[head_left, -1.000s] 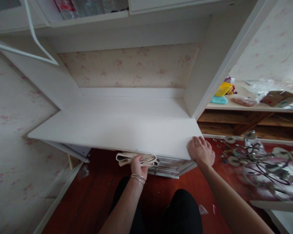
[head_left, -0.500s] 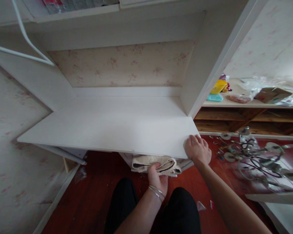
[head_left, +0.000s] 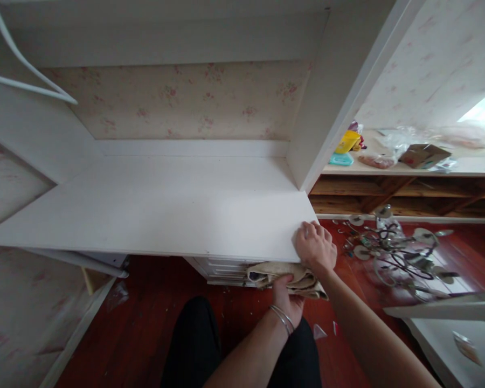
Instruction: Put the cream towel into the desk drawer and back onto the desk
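Observation:
Below the front edge of a white desktop, my left hand is closed on a folded beige cloth, its thumb on top. The cloth is thick, in several layers, with a darker inside showing at its left fold. My right hand is on the front right corner of the desktop, fingers curled against it; the fingertips are hidden. Beneath the desktop, partly behind the cloth, stands a white drawer cabinet.
White cables hang at upper left. A white upright panel rises at the desktop's back right. At right, a low wooden shelf bears a yellow container and a cardboard box. A dismantled chandelier lies on the red floor.
My left hand has carried the folded cloth to the right along the desk's front, uncovering more of the drawer cabinet. My right hand stays on the corner. The view has shifted.

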Demonstrator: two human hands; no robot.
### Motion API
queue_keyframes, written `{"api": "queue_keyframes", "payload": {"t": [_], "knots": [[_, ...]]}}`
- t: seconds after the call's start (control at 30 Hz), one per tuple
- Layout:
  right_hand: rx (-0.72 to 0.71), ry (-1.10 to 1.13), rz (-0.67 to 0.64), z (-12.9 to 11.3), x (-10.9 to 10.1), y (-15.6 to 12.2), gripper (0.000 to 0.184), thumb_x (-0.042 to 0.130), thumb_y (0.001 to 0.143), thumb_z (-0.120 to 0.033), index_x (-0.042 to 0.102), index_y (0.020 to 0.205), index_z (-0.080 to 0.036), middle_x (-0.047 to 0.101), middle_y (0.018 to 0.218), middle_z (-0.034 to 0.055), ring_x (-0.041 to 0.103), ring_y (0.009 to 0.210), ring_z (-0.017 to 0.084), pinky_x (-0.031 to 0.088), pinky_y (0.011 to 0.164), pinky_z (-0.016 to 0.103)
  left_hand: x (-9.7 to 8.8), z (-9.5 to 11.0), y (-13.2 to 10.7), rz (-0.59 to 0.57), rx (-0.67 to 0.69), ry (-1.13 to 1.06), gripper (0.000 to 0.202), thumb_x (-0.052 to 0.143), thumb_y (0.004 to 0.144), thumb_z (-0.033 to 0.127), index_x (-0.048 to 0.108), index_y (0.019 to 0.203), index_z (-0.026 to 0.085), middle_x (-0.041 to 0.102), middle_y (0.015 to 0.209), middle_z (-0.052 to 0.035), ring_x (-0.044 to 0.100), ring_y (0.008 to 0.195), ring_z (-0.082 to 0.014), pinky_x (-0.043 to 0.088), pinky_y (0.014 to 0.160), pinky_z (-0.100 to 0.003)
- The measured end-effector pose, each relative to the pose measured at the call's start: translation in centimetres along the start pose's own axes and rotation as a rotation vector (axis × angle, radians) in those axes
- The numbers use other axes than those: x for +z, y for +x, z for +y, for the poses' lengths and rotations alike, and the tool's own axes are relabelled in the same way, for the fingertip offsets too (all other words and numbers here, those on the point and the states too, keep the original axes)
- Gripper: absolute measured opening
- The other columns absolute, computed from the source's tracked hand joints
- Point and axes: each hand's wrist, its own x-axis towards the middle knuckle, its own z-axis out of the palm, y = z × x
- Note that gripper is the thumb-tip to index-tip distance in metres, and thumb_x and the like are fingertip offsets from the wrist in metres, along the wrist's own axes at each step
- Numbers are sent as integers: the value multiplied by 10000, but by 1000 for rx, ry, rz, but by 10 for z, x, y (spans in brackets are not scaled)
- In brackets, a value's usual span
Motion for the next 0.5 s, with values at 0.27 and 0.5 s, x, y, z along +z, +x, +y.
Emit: {"api": "queue_keyframes", "payload": {"t": [0.27, 0.5], "knots": [[23, -16, -36, -3, 0, 0, 470, 229, 946, -457, 489, 1315, -326, 418, 1430, 29, 343, 1289, 264, 389, 972, 476, -46, 0, 35, -41, 31, -18, 194, 583, 757, 152, 680, 888, 47, 707, 922, -185, 696, 796, -247, 548, 656, -319], [19, -24, -23, -3, 1, 1, 480, 215, 946, -479, 484, 1313, -330, 424, 1424, 29, 362, 1272, 273, 396, 965, 488, -81, 39, 49, 41, 161, 36, 192, 572, 750, 123, 664, 907, 61, 714, 851, -162, 703, 744, -250, 550, 659, -335]]}}
